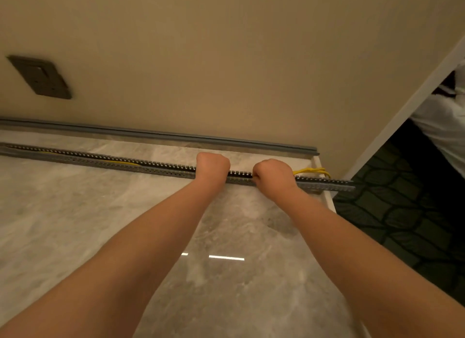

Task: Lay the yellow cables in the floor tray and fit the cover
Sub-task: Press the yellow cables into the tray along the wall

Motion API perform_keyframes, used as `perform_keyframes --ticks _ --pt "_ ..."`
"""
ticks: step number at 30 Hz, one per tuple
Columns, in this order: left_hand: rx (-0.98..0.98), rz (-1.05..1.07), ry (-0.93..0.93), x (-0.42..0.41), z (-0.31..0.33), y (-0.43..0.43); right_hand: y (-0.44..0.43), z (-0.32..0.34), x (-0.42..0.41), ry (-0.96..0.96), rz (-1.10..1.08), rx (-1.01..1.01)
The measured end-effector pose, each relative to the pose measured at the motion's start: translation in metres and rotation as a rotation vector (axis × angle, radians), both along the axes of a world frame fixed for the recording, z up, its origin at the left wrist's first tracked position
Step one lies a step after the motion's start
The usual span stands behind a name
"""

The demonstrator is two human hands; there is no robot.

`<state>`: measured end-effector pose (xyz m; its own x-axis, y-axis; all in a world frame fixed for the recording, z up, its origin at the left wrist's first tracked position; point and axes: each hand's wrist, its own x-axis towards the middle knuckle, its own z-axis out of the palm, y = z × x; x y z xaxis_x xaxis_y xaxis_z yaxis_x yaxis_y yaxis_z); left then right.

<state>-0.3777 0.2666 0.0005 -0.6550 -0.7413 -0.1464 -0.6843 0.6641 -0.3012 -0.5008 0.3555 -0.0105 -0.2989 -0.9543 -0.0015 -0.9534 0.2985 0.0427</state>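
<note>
The tray [151,164] runs from 9 to 3 o'clock. Both fists, left hand [212,166] and right hand [273,172], are curled shut on it; cables [312,172] spill at 3.

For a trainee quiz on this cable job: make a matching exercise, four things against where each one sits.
Things:
1. cover strip
2. yellow cables
3. slotted tray
4. wall plate

Places:
A. on the wall, upper left
B. along the foot of the wall
C. looping out beyond the right hand
D. on the marble floor, under both hands

Pairs: 1-B, 2-C, 3-D, 4-A
</note>
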Motion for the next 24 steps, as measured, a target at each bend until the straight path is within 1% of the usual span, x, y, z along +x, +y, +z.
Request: perform_keyframes --ticks 4,6,8,10,13,15,19,24 --pt "-0.012 -0.080 0.154 -0.011 -0.006 0.021 0.000 0.002 -0.005 -0.079 -0.004 -0.047" --pt "0.011 -0.115 0.245 -0.021 -0.012 0.031 0.003 0.004 -0.012 -0.169 -0.022 -0.053" --pt "0.052 -0.096 0.298 -0.033 -0.015 0.038 0.008 0.006 -0.022 -0.279 -0.023 -0.057" --pt "0.055 -0.056 0.306 -0.043 -0.016 0.042 0.014 0.009 -0.030 -0.383 -0.001 -0.066" --pt "0.009 -0.038 0.238 -0.054 -0.015 0.044 0.022 0.010 -0.037 -0.510 0.046 -0.117" --pt "-0.011 -0.049 0.180 -0.060 -0.010 0.044 0.028 0.008 -0.045 -0.490 0.083 -0.145" --pt "-0.030 -0.050 0.043 -0.072 0.000 0.050 0.042 0.001 -0.070 -0.357 0.082 -0.130" --pt "-0.032 -0.052 -0.003 -0.083 0.004 0.057 0.054 0.001 -0.093 -0.279 0.051 -0.098"
